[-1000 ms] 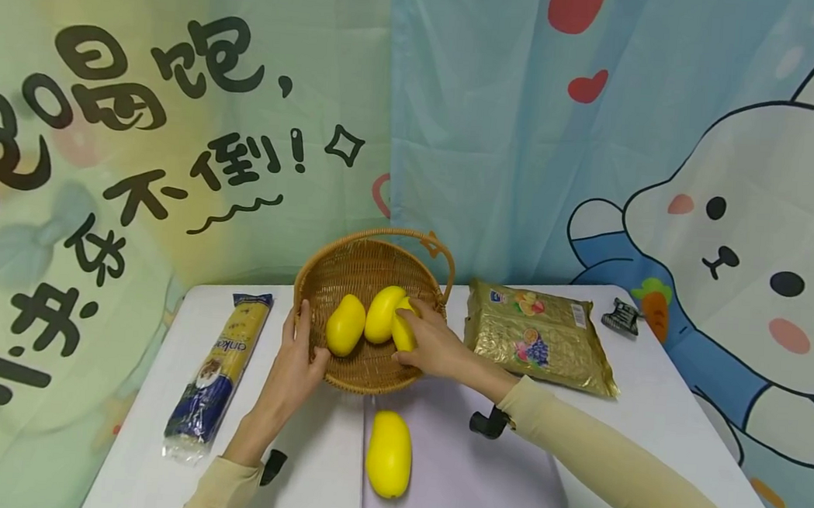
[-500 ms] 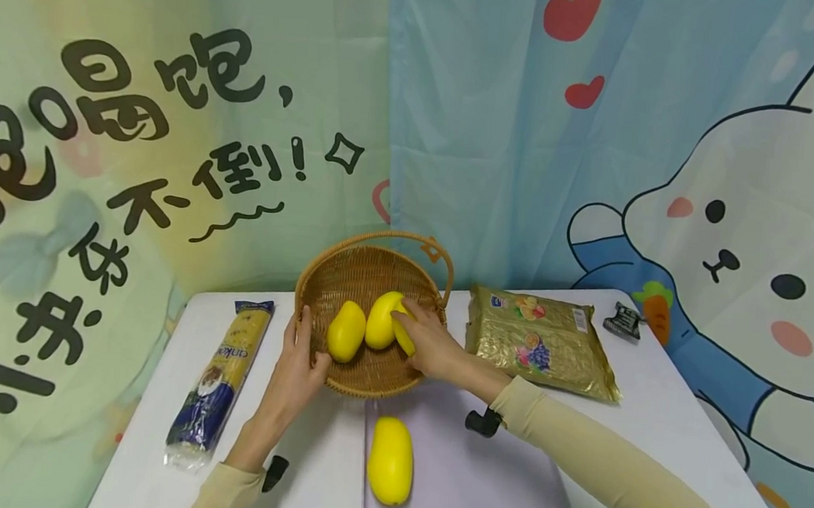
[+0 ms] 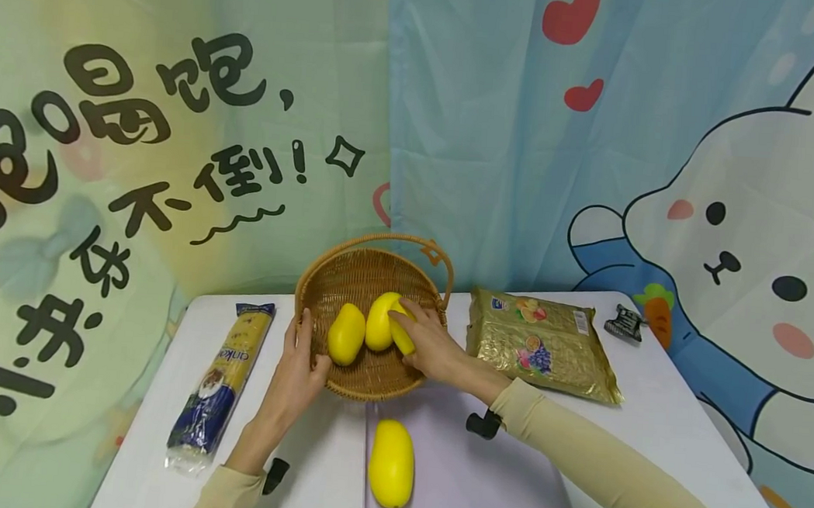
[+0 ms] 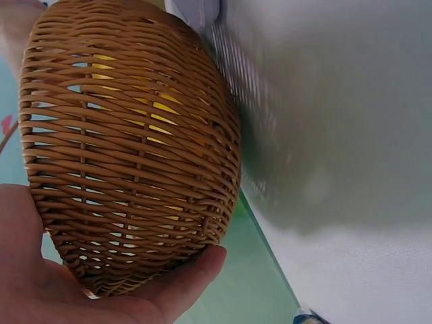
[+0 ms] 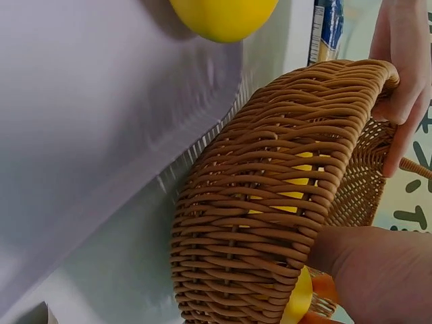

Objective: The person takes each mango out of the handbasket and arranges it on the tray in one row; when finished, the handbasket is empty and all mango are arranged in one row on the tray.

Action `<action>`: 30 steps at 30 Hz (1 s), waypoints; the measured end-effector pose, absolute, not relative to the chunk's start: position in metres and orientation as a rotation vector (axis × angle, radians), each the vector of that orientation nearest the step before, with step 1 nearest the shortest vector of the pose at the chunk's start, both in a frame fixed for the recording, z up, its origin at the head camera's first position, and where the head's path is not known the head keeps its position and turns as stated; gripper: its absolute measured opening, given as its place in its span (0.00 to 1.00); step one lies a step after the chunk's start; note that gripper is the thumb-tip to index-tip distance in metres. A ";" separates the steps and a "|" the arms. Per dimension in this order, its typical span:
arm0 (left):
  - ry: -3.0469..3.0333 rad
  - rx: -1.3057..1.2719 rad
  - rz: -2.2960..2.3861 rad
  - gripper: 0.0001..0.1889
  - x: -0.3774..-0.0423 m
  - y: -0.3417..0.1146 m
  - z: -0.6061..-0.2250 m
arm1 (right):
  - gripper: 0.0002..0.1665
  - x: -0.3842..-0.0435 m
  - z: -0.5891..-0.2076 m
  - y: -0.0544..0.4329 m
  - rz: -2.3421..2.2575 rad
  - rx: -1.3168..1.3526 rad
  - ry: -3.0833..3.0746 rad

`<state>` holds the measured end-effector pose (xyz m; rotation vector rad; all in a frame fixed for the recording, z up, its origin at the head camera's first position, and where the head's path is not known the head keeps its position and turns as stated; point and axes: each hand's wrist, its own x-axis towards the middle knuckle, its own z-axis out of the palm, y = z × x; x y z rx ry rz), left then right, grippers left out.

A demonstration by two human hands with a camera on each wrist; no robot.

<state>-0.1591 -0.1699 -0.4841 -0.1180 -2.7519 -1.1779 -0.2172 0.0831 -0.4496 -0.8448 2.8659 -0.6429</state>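
Note:
A brown wicker basket (image 3: pixel 365 387) leans with its mouth toward me at the back of the table, its handle raised. My left hand (image 3: pixel 298 375) grips its left rim, the thumb on the near side; in the left wrist view that thumb lies against the weave (image 4: pixel 128 142). Inside lie two yellow mangoes, one on the left (image 3: pixel 346 334) and one in the middle (image 3: pixel 378 324). My right hand (image 3: pixel 433 343) reaches over the right rim and holds a third mango (image 3: pixel 400 333), partly covered by the fingers. Another mango (image 3: pixel 391 464) lies on the lilac tray (image 3: pixel 484 476).
On the left lies a blue and yellow pasta packet (image 3: pixel 220 386). A gold foil package (image 3: pixel 541 344) is to the right of the basket, with a small black wrapped item (image 3: pixel 624 322) beyond it. A printed curtain (image 3: pixel 470 133) hangs behind the table (image 3: pixel 324 466).
The head view has shifted slightly, so everything sits a little lower. The mango in my right hand has tilted a little toward the middle one. My left hand keeps its hold on the rim.

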 end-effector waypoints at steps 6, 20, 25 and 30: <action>-2.764 -0.095 -1.200 0.45 -0.160 -0.171 -0.486 | 0.48 -0.215 -0.448 0.085 -0.674 -0.862 2.879; -2.770 -0.102 -1.211 0.44 -0.158 -0.171 -0.482 | 0.47 -0.185 -0.420 0.101 -0.852 -0.965 2.964; -2.765 -0.104 -1.196 0.44 -0.159 -0.171 -0.481 | 0.47 -0.164 -0.410 0.113 -0.864 -0.961 2.996; -2.754 -0.107 -1.191 0.44 -0.158 -0.170 -0.483 | 0.48 -0.144 -0.406 0.125 -0.861 -0.958 3.012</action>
